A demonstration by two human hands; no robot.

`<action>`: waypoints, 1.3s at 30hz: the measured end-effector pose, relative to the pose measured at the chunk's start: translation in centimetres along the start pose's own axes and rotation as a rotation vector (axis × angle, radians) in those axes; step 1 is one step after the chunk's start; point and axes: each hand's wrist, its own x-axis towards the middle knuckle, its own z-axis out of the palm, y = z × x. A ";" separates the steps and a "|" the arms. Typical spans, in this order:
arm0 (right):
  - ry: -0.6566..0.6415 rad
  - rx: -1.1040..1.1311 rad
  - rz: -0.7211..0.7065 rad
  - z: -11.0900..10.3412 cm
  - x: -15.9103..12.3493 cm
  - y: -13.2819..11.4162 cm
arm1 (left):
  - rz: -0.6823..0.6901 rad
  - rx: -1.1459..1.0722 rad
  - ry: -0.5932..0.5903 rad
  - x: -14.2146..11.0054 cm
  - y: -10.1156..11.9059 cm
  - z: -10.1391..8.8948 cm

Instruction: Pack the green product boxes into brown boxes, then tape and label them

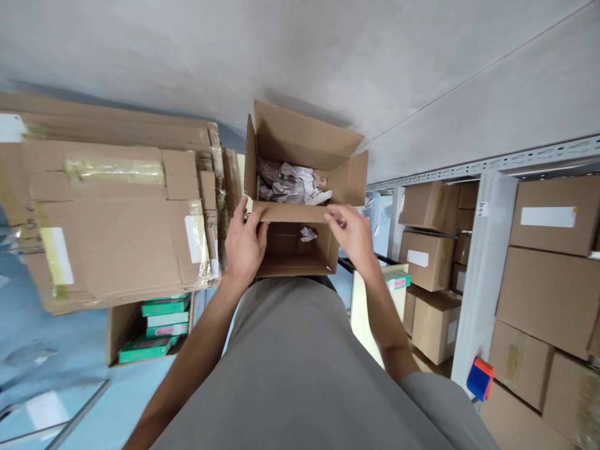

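Note:
In front of me stands an open cardboard box [309,134] with its flaps up. Crumpled white packing paper [297,184] lies inside it. My left hand [246,244] grips the near left corner of this box, its fingers bent over the edge. At the right end of the near flap [294,213], my right hand [352,236] has thumb and fingers pinched on the cardboard. Closer to my body is a second open cardboard box [285,247] with one small crumpled paper piece [307,234] in it.
Flattened cardboard boxes [126,231] are stacked at the left. Below them, a carton [114,337] holds several green boxes [152,347]. A metal shelf [482,250] with closed cartons [550,294] stands at the right. A grey wall [300,50] rises behind the open box.

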 end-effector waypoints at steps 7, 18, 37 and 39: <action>-0.391 -0.558 0.007 5.1 18.4 0.2 | 0.036 0.008 0.021 -0.1 0.1 -0.2; -0.407 -0.811 -0.114 8.3 20.2 1.0 | 0.019 0.015 0.019 -0.3 0.1 -0.3; -0.154 -0.326 0.044 6.0 -9.8 -2.7 | 0.072 -0.119 0.040 -2.0 -4.5 -3.5; -0.060 -0.307 0.135 5.8 -9.7 -1.8 | 0.043 -0.115 0.015 -3.0 -4.9 -4.1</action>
